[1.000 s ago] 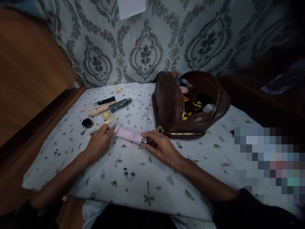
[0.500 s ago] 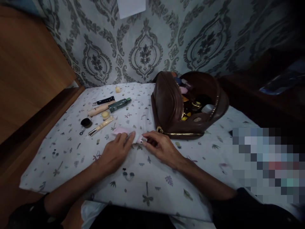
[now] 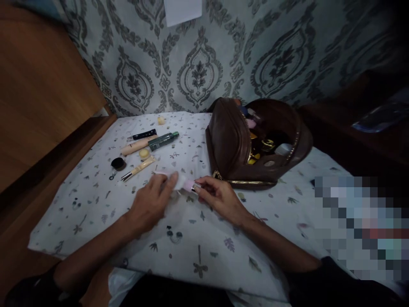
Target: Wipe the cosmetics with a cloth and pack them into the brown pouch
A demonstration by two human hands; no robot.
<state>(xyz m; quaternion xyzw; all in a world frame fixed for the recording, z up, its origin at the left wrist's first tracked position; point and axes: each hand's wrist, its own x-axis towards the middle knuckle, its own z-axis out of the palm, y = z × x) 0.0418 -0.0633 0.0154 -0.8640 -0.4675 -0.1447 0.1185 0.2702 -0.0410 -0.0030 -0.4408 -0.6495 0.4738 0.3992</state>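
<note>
A pink cosmetic tube [image 3: 188, 185] with a silvery band lies between my hands, just above the printed cloth. My right hand [image 3: 220, 198] pinches its silvery end between thumb and fingers. My left hand [image 3: 152, 196] is closed around a thin white wipe [image 3: 179, 182] that wraps the tube's other end. The wipe covers much of the tube's body. To the left lie a cream-coloured tube [image 3: 139, 169] with a silver cap, a small round yellow item [image 3: 144, 153] and a black round lid or jar [image 3: 118, 163].
An unzipped brown leather bag [image 3: 228, 140] holding several items stands at the right back. A green tube [image 3: 163, 141], a peach tube [image 3: 137, 146] and a black tube [image 3: 143, 134] lie at the left. A wooden cabinet [image 3: 41, 81] borders the left side.
The wipe in my left hand has slid left along the tube, showing more pink beside the silvery end. My right hand keeps its pinch. The whole view has shifted slightly.
</note>
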